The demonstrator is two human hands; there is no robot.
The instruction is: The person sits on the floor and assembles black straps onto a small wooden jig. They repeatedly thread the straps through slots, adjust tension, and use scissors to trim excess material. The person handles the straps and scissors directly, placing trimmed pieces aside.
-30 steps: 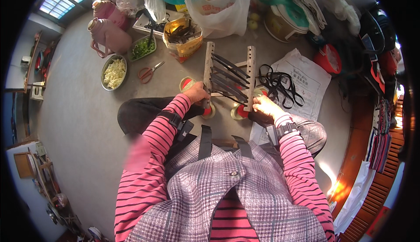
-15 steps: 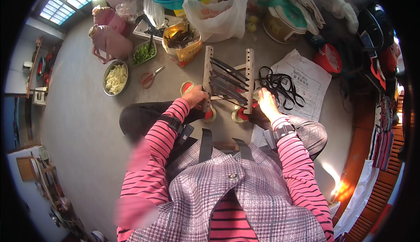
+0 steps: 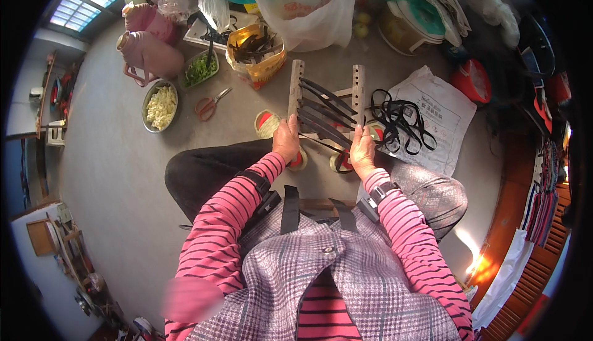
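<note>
While I sit on the grey floor (image 3: pixel 111 174) with my knees spread, a metal bowl of pale shredded vegetable (image 3: pixel 160 104) lies far to my left, with red-handled scissors (image 3: pixel 209 105) just beside it and a green-filled tray (image 3: pixel 201 69) and two pink jugs (image 3: pixel 148 38) beyond. Nearer the middle, my left hand (image 3: pixel 286 138) rests at the near end of the left wooden bar (image 3: pixel 295 88), fingers curled down over it, though I cannot tell whether they clamp the wood or one of the strips. That bar and its twin, the right wooden bar (image 3: pixel 357 93), stand apart and nearly parallel, and flat black strips (image 3: pixel 324 114) run slantwise between them, some overlapping, so the frame looks like a small ladder laid on the floor in front of me. My right hand (image 3: pixel 361 151) is at the near end of the right bar, fingers bent onto a strip or the wood; which one is hidden under my knuckles. Round yellow-and-red rolls (image 3: pixel 267 124) sit near the bars, two of them half covered by my hands. A yellow bag of dark strips (image 3: pixel 255 54) stands beyond the frame. To the right, a tangle of black bands (image 3: pixel 401 119) lies on a white sack (image 3: pixel 441 116), and the clutter past it blurs toward the rim.
</note>
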